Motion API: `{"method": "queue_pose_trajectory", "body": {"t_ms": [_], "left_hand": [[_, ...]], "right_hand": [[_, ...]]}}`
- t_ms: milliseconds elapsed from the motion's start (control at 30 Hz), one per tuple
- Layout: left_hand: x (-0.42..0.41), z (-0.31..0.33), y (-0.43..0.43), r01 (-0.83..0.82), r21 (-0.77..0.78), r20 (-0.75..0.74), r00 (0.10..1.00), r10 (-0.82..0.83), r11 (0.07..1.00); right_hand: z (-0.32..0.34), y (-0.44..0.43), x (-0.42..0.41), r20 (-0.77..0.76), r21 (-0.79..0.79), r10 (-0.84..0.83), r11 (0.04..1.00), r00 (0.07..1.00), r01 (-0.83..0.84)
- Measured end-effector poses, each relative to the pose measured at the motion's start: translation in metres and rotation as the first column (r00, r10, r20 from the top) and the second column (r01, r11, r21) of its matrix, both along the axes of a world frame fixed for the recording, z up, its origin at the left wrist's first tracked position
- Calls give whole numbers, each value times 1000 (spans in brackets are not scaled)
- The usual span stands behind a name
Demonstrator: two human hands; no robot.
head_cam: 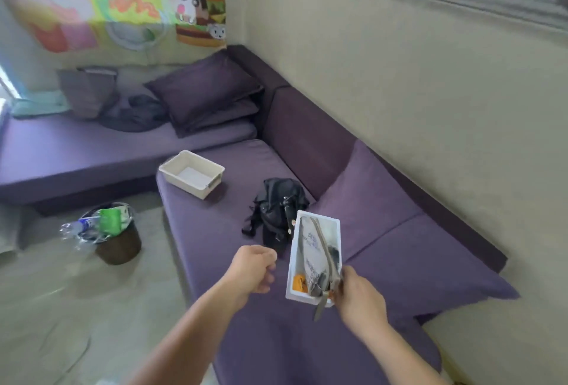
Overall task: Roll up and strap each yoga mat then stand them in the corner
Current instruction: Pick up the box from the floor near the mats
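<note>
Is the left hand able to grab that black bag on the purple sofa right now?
Probably yes. The left hand holds nothing and hovers just short of the black bag, with only bare sofa cushion between them. The white box in the right hand sits to the side, not in the way.

Strap (326,251): a flat band of grey-beige webbing, lying loose in a narrow white tray (293,261). It runs from the tray's far end in a gentle curve along the right-hand side to the near right corner. There it passes over the rim, and its free end hangs below the tray, pointing downward. The band lies on top of the tray's other contents, which include a pale printed piece, a dark item and something orange; these are too blurred to identify. The tray is tilted, far end raised, above the purple sofa seat (215,231). The right hand (359,295) grips the tray at its near right corner, where the strap leaves it.
</note>
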State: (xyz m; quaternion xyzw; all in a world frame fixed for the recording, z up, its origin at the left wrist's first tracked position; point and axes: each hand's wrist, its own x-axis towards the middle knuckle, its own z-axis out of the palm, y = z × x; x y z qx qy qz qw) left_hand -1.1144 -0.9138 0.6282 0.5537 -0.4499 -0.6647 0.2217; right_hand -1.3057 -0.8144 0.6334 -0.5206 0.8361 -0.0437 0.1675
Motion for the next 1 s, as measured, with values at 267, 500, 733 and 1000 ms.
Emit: {"method": "queue_pose_trajectory", "body": {"t_ms": [267,500,733,1000], "left_hand": [[194,34,-130,-303,-23,-60,952,301,953],[297,41,-209,-454,-29,29,890,454,891],[328,-8,-346,-488,50,69,872,485,871],[307,-136,-604,-455,51,274,862,426,889]], "right_hand": [[24,-149,173,87,-10,27,1000,996,-27],[16,-251,238,184,-12,20,1000,983,-18],[-23,-389,246,212,29,11,999,977,-18],[-118,-594,222,183,121,-18,993,983,-4]]}}
